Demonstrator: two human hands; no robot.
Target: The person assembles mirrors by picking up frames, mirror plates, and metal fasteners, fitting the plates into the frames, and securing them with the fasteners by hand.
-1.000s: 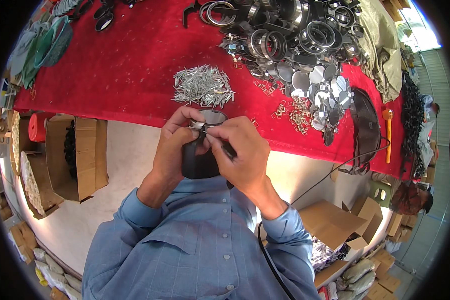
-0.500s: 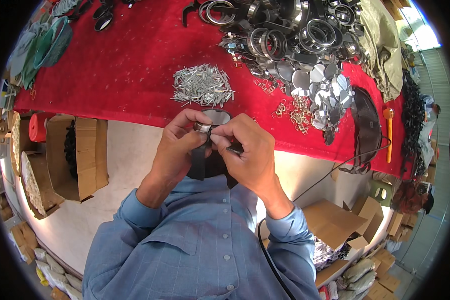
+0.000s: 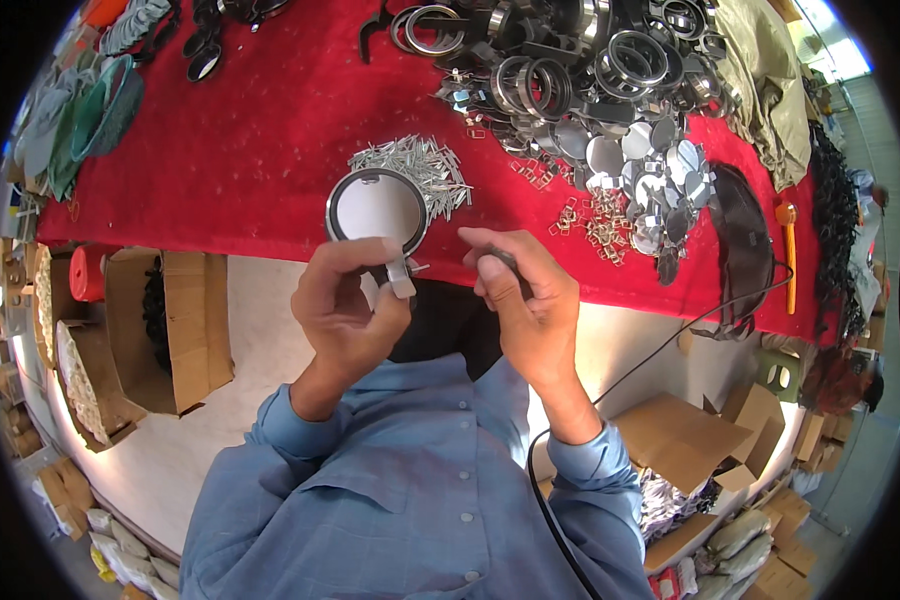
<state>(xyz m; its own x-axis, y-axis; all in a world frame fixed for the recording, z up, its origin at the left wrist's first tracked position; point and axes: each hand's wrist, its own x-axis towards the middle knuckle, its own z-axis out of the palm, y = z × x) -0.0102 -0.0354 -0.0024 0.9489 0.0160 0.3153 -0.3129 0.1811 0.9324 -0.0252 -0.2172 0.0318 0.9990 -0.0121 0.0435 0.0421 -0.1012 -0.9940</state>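
Note:
My left hand (image 3: 345, 305) holds a small round mirror (image 3: 377, 208) in a dark metal rim by the stub at its lower edge, its pale face turned up toward me. My right hand (image 3: 525, 295) is closed around a dark slender tool (image 3: 497, 262), a short way right of the mirror and apart from it. Both hands hover at the near edge of a red-covered table (image 3: 240, 150). Just behind the mirror lies a heap of small silver metal strips (image 3: 420, 165).
A pile of metal rings and round mirror discs (image 3: 590, 90) fills the table's far right, with small brass clips (image 3: 595, 220) beside it. A black cable (image 3: 670, 340) runs from the table down past my right arm. Open cardboard boxes (image 3: 160, 320) stand on the floor left and right.
My hands have drawn apart. The left hand has tipped the round mirror up so its face shows, and the right hand with the tool has moved away to the right.

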